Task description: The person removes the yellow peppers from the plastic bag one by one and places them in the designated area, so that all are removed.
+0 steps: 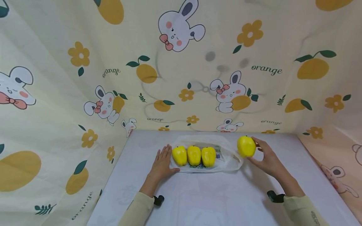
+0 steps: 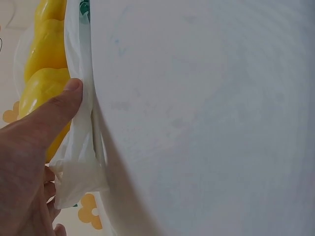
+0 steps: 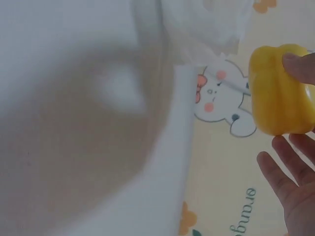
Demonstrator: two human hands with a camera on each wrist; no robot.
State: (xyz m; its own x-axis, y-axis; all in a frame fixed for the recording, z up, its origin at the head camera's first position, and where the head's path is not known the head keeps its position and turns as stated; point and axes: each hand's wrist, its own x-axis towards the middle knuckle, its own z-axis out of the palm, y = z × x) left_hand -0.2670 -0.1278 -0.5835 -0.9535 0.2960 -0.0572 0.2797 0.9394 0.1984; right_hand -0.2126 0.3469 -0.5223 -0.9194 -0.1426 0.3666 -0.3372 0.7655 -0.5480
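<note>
Three yellow bell peppers [image 1: 194, 155] lie side by side in a white plastic bag [image 1: 229, 160] on the table. My left hand [image 1: 163, 163] rests at the bag's left end, fingers straight and the thumb along its near edge. In the left wrist view the thumb [image 2: 59, 110] touches the bag beside the peppers. To the right of the bag's mouth, my right hand [image 1: 267, 158] holds another yellow bell pepper [image 1: 246, 146] between thumb and fingertips. The right wrist view shows this pepper [image 3: 278, 93] raised off the table, the thumb on one side and some fingers spread below.
The white table [image 1: 198, 197] reaches toward me in front of the bag. Behind it and at the sides hangs a cream cloth [image 1: 198, 103] printed with rabbits, flowers and oranges. A small black device [image 1: 159, 200] sits at the left wrist, another [image 1: 275, 196] at the right.
</note>
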